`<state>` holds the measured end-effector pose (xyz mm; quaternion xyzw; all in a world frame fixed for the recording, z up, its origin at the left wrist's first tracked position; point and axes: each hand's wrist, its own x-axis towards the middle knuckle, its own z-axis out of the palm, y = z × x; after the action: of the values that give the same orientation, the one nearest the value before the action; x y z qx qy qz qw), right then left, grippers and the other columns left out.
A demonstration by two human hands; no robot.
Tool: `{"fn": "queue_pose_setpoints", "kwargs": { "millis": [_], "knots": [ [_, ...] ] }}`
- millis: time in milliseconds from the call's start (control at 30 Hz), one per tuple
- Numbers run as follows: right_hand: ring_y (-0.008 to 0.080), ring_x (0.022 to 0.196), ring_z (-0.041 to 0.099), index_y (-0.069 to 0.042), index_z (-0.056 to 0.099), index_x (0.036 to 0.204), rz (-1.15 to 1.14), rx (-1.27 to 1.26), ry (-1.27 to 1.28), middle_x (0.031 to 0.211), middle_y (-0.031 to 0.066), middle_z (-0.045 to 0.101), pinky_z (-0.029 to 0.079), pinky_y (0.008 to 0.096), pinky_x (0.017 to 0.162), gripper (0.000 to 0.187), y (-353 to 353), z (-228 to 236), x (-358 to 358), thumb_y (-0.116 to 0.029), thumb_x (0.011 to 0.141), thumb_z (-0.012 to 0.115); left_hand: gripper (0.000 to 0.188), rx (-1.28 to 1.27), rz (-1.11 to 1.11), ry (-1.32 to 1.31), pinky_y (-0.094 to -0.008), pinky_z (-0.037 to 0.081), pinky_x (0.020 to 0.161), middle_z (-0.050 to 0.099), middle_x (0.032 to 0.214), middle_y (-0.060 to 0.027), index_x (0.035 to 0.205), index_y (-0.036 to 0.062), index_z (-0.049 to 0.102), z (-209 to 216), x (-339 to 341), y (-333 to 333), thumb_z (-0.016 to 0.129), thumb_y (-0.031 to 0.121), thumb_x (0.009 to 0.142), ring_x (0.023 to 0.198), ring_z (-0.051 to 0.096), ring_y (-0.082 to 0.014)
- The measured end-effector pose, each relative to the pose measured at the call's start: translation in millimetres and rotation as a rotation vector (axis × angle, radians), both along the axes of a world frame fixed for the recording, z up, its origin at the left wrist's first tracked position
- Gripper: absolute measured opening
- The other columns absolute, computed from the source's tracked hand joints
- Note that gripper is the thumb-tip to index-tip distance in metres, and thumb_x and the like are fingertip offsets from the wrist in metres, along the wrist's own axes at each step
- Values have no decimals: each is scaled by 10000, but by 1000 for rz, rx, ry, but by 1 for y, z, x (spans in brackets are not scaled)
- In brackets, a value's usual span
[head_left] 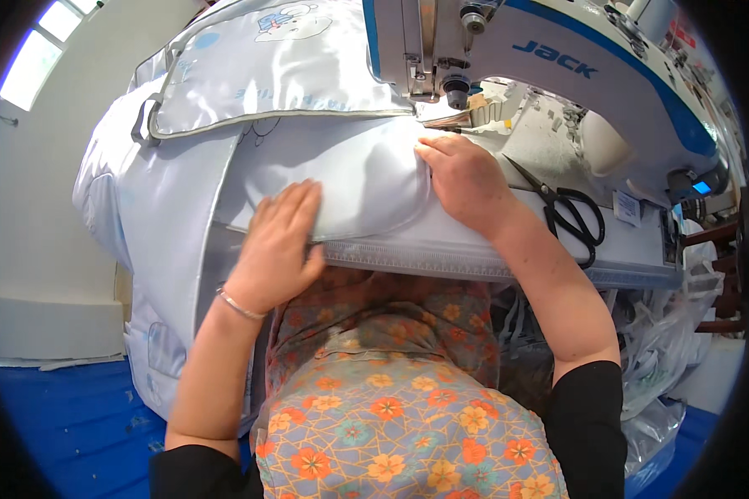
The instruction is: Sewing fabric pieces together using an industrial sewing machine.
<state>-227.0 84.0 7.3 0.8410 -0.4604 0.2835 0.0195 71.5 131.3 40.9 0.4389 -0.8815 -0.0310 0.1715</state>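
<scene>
A shiny pale grey fabric panel [349, 179] with a rounded right end lies on the sewing table. My left hand [281, 237] rests on its near left part, fingers stretched out flat and close together. At the panel's right end, the fingertips of my right hand [466, 176] pinch its edge, just below the needle area of the sewing machine [537, 54]. Behind the panel lies a larger piece of the same fabric [283, 79], with piped edging and a printed cartoon figure. More of this cloth [162, 216] hangs over the table's left side.
Black-handled scissors [572, 214] lie open right of my right forearm. A ruler strip [416, 256] runs along the table's front edge. Clear plastic bags [670, 349] hang at the right. A blue floor covering [66, 424] shows at the lower left.
</scene>
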Motion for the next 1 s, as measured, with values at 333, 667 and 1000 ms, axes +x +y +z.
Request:
{"fn": "queue_pose_setpoints", "kwargs": {
  "millis": [333, 667, 1000],
  "knots": [
    [311, 1102, 642, -2, 678, 1164, 33, 29, -33, 1196, 150, 677, 524, 397, 973, 329, 7, -3, 2, -5, 846, 596, 544, -158, -181, -341, -373, 561, 792, 674, 1029, -98, 1345, 80, 594, 16, 29, -32, 577, 9, 807, 922, 671, -277],
    [303, 1100, 638, -24, 673, 1202, -46, 47, 82, 1209, 156, 667, 534, 394, 954, 340, 8, -2, 15, -24, 871, 595, 498, -307, -216, -405, -326, 527, 668, 590, 872, -58, 1305, 115, 618, 6, 19, -68, 608, 81, 808, 756, 615, -224],
    [306, 1107, 632, -21, 650, 1230, -118, 10, 118, 1209, 168, 664, 526, 395, 961, 346, 2, -4, 24, -55, 889, 600, 367, -307, -216, -475, -299, 547, 645, 629, 848, -56, 1148, 2, 662, 11, -17, -50, 612, 118, 804, 764, 657, -190]
  ]
}}
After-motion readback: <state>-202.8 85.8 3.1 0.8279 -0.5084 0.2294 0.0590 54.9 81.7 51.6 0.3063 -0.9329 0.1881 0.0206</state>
